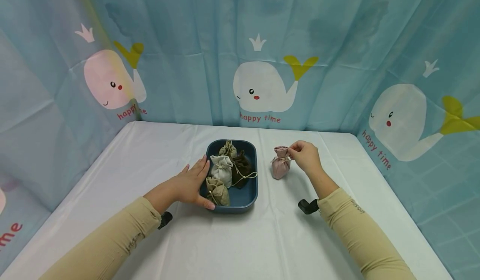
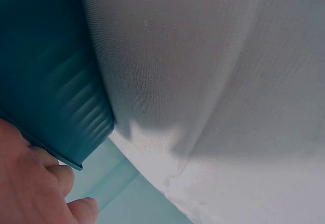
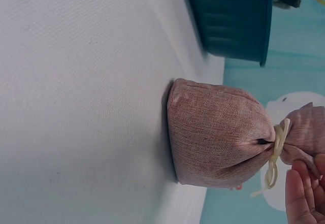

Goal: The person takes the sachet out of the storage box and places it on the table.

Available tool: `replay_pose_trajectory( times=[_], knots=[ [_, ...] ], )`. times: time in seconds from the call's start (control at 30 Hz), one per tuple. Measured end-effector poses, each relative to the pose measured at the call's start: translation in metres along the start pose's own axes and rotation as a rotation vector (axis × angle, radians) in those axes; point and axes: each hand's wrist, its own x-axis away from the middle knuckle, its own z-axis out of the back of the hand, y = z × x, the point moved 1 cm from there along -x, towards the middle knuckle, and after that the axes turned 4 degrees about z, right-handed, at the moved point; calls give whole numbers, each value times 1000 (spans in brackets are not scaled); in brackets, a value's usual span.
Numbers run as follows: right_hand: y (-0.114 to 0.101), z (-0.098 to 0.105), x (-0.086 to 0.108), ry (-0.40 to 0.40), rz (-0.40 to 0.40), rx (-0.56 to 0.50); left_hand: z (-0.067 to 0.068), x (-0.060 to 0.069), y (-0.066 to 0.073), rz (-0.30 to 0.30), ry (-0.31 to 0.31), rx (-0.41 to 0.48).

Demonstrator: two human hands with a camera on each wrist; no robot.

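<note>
A dark blue plastic bin (image 1: pixel 240 208) holds several drawstring pouches: an olive one (image 1: pixel 228 148), a white one (image 1: pixel 222 171), a dark brown one (image 1: pixel 241 169) and a tan one (image 1: pixel 217 192). My left hand (image 1: pixel 185 185) rests along the bin's left rim, its fingers extended. To the right of the bin, a dusty pink drawstring pouch (image 1: pixel 281 165) stands upright on the table. My right hand (image 1: pixel 305 155) pinches the gathered top of the pink pouch between thumb and fingers. In the right wrist view, a cream cord (image 3: pixel 277 155) is tied round its neck.
A white cloth (image 1: pixel 240 246) covers the table. Light blue curtains (image 1: pixel 180 88) printed with whales hang round the back and sides. Black camera mounts (image 1: pixel 308 206) sit beneath both wrists.
</note>
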Motion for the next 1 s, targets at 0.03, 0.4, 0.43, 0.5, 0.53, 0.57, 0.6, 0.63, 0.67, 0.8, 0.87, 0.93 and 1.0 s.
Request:
replay_pose_trajectory(
  times=[0.03,0.4,0.43,0.5,0.53,0.57,0.6,0.63,0.67,0.8,0.87,0.93,1.0],
  knots=[
    [0,0,0,0,1,2,0,0,0,0,1,0],
    [2,0,-1,-25,-15,-4,0,-1,0,4,-3,-3],
    [2,0,-1,-27,-13,-2,0,-1,-1,4,-3,-2],
    [1,1,-1,-28,-7,9,0,-1,0,3,-2,-3],
    [1,2,-1,-28,-4,15,0,-1,0,3,-1,-3],
    [1,3,-1,-27,0,20,0,0,0,3,-2,-3],
    [1,3,-1,-28,1,21,0,0,0,3,-3,-2],
    [1,4,-1,-27,3,25,0,0,0,3,-4,0],
    [1,5,-1,-25,1,22,0,0,0,3,-5,2],
    [3,9,-1,-12,-13,0,0,0,0,3,-5,-3],
    [3,11,-1,-4,-13,-7,1,-1,0,4,-5,-5],
    [2,13,-1,1,-1,-6,1,-1,1,6,-7,-5],
    [1,13,-1,10,13,-9,1,-1,1,8,-9,-5]
  ],
)
